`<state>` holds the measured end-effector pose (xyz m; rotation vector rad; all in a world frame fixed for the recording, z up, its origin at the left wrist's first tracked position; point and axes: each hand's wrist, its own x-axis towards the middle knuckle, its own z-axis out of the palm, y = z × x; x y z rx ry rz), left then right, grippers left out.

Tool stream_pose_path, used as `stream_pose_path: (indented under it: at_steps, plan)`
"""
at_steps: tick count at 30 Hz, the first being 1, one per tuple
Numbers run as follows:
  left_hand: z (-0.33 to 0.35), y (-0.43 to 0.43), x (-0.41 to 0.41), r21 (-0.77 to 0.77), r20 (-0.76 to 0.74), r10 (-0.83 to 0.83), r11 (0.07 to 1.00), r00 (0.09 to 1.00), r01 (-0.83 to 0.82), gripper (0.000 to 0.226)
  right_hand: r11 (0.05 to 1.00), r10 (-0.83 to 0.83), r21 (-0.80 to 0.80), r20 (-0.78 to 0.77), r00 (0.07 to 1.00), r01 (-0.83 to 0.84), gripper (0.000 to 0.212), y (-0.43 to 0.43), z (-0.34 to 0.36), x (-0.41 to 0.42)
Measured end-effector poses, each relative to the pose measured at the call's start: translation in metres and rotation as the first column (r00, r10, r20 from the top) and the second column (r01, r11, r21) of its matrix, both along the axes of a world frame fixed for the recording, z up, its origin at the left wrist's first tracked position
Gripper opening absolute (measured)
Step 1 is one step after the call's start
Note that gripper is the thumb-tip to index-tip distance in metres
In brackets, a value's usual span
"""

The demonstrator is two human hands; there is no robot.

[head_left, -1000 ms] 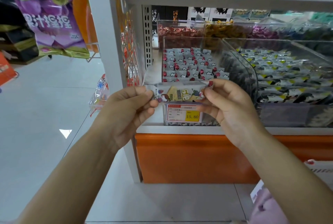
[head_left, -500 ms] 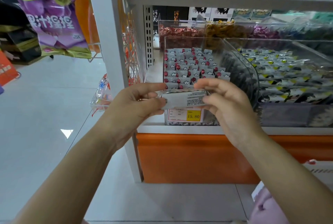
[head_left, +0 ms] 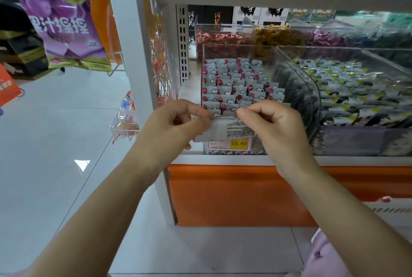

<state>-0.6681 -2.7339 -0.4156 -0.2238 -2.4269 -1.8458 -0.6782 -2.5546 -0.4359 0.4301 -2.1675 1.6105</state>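
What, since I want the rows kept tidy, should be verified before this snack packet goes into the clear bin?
1. Left hand pinches the packet at its left end: ok.
2. Right hand pinches its top edge: ok.
3. Packet faces like the rows of packets: not ok, its text side faces the camera.
4. Clear bin open on top: ok.
5. Free slot in front row: cannot tell, hands hide it.

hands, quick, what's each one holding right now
Left hand: closed, pinching the left end of the snack packet.
Right hand: closed, pinching the same packet's upper right edge.
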Motion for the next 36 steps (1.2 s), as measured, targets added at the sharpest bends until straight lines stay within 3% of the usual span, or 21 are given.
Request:
stream_pose_path:
  at_steps: [10, 13, 16, 19, 27, 30, 33, 36]
  plan:
    - [-0.003, 0.001, -0.006, 0.063, -0.080, 0.095, 0.994, 0.992, -0.090, 0.020, 0.991, 0.131, -0.051, 0.165, 0.978, -0.124, 0.019, 0.002, 0.002, -0.003]
    - [-0.005, 0.002, -0.007, 0.052, -0.097, 0.078, 0.996, 0.992, -0.073, 0.022, 0.980, 0.196, -0.060, 0.257, 0.946, -0.187, 0.014, 0.010, 0.005, -0.007]
    - [-0.005, 0.001, -0.008, 0.031, -0.099, 0.025, 0.999, 0.995, -0.022, 0.021, 0.970, 0.243, -0.058, 0.310, 0.919, -0.237, 0.021, 0.019, 0.009, -0.011]
    - [-0.006, 0.002, -0.008, 0.024, -0.099, -0.005, 1.000, 0.995, 0.007, 0.020, 0.949, 0.313, -0.143, 0.342, 0.886, -0.280, 0.017, 0.023, 0.012, -0.014]
    - [-0.007, 0.005, -0.011, 0.068, -0.075, 0.084, 0.995, 0.994, -0.079, 0.018, 0.956, 0.279, -0.178, 0.324, 0.904, -0.232, 0.025, 0.023, 0.003, -0.013]
    - [-0.009, 0.009, -0.016, 0.153, 0.018, 0.157, 0.976, 0.987, -0.158, 0.024, 0.919, 0.379, -0.238, 0.304, 0.874, -0.315, 0.038, 0.023, 0.003, -0.010]
    - [-0.007, 0.016, -0.019, 0.233, 0.094, 0.151, 0.958, 0.984, -0.169, 0.027, 0.952, 0.292, -0.162, 0.225, 0.930, -0.260, 0.040, 0.024, 0.005, -0.010]
    - [-0.002, 0.023, -0.024, 0.084, -0.079, 0.200, 0.977, 0.977, -0.194, 0.026, 0.962, 0.175, -0.236, 0.154, 0.973, -0.136, 0.030, 0.030, 0.008, -0.013]
